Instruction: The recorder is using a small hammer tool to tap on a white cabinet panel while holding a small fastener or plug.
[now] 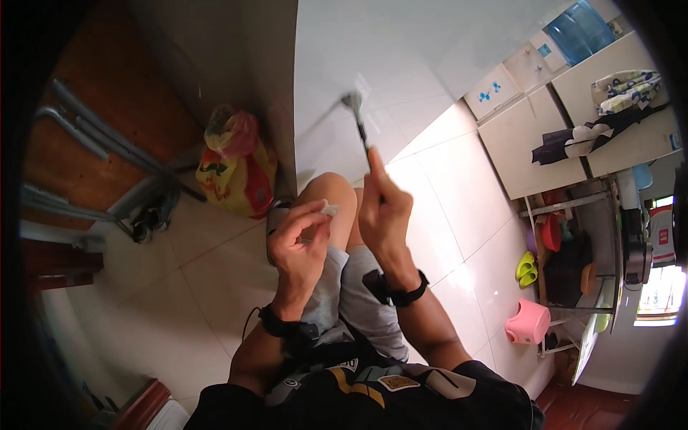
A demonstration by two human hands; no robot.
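Note:
My right hand [385,215] is wrapped round the dark handle of a small scraper [361,130], its index finger laid along the handle. The scraper's flat, widened head meets a glossy white panel [416,50], just beside a pale, shiny patch. Lower and to the left, my left hand [297,247] pinches a small crumpled whitish scrap [330,208] between thumb and fingers, above my bare knee. Whether that scrap is paper or peeled film, I cannot tell.
A yellow and red plastic bag [236,175] stands on the tiled floor left of the panel. Metal-framed folded furniture [107,165] leans farther left. At right are white cabinets [527,140], a pink stool [528,322] and lime-green shoes [527,269].

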